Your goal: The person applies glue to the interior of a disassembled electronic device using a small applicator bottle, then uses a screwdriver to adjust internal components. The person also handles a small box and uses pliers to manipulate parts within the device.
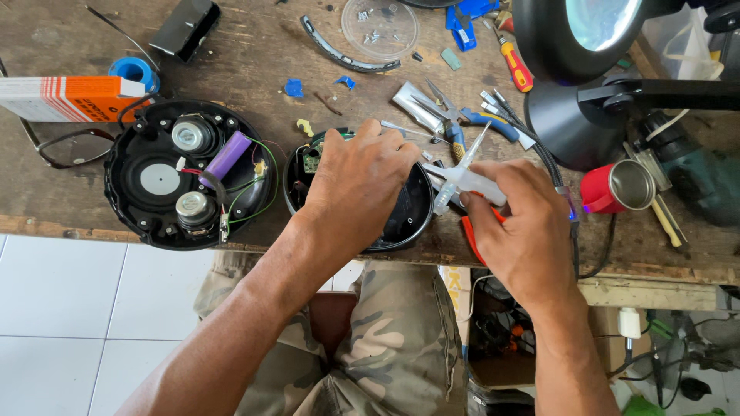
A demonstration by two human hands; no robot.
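Cluttered wooden counter (254,54): at frame centre the left hand (358,181) presses flat on a round black shell (405,219), steadying it, while the right hand (524,223) pinches a clear glue bottle (466,181), nozzle angled inward.

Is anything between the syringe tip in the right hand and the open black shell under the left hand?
Yes. The left hand lies spread over the black shell, covering most of its opening. The clear syringe in the right hand points up and away along the shell's right rim.
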